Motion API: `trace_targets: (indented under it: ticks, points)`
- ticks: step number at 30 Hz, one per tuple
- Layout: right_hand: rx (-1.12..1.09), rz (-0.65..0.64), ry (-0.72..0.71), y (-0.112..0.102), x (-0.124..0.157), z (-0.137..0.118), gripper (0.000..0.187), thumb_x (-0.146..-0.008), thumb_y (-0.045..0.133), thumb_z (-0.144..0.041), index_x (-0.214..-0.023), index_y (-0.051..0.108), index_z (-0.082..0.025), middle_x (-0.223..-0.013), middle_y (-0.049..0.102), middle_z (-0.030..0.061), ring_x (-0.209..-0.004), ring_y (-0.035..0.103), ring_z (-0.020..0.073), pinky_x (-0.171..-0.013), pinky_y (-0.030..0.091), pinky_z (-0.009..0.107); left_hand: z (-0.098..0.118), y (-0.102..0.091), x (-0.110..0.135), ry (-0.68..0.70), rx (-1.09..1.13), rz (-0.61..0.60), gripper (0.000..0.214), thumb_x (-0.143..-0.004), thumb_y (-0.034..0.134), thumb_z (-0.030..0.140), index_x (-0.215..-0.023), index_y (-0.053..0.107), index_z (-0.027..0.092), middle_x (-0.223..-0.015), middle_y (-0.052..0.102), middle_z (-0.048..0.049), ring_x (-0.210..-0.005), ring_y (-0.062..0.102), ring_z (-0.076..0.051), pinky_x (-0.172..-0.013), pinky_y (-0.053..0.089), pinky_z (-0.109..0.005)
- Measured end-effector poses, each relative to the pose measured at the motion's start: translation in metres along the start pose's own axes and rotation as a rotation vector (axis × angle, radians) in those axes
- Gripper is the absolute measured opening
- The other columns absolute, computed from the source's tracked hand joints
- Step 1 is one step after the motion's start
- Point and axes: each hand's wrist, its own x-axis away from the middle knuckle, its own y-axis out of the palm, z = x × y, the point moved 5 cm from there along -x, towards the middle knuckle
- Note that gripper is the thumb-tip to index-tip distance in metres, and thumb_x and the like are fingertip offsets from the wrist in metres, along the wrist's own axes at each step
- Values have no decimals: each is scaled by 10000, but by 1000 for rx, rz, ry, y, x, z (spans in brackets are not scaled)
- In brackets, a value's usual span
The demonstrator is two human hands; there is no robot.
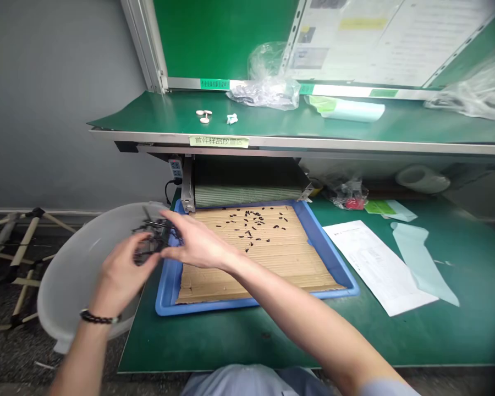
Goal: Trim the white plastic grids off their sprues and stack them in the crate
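Observation:
A blurred bundle of thin black branching plastic pieces (148, 242) is held between both hands, above the edge of a large white tub. My left hand (121, 272), with a dark bracelet at its wrist, curls its thumb and fingers around the bundle's near side. My right hand (192, 239) reaches across from the right and grips the bundle's other side. Beside them lies a blue tray (164, 297) lined with corrugated cardboard (256, 275). Several small black parts (249, 220) are scattered on the cardboard, mostly towards its far end.
The white tub (70, 275) stands left of the green table (198, 344). A conveyor belt (247, 195) ends at the tray's far side, under a green shelf (157, 113). Paper sheets (375, 264) lie to the right. A tube-frame rack (25, 247) is at far left.

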Motion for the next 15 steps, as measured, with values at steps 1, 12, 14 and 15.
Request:
trace_targets:
  ticks: [1, 12, 14, 15]
  points:
    - [59, -7, -15, 1, -15, -6, 760, -789, 685, -293, -1439, 293, -242, -1418, 411, 64, -1247, 428, 254, -1026, 395, 428, -24, -8, -4, -59, -67, 10, 491, -751, 560, 525, -1173, 514, 278, -1228, 576, -36, -1148, 532, -303, -963, 465, -468]
    - [-141, 112, 199, -1, -48, 67, 178, -790, 609, -150, -961, 660, -143, -925, 680, 36, -852, 628, 151, -826, 478, 293, -78, 16, 23, -275, 109, 68, 494, -797, 527, 503, -1178, 547, 189, -1344, 493, -119, -1219, 486, -298, -991, 446, -440]
    - [-97, 149, 208, -8, -34, 73, 195, -811, 601, -190, -996, 655, -158, -947, 683, 35, -889, 627, 155, -842, 467, 293, -61, 23, 33, -208, 240, 138, 399, -811, 532, 438, -1116, 579, 184, -1247, 567, -106, -1119, 564, -248, -946, 483, -389]
    - [-33, 176, 216, -15, -23, 76, 202, -829, 590, -225, -1014, 653, -175, -962, 682, 30, -900, 625, 160, -847, 461, 298, -51, 28, 38, -164, 300, 148, 361, -823, 528, 412, -1099, 586, 187, -1202, 592, -96, -1064, 592, -225, -917, 501, -367]
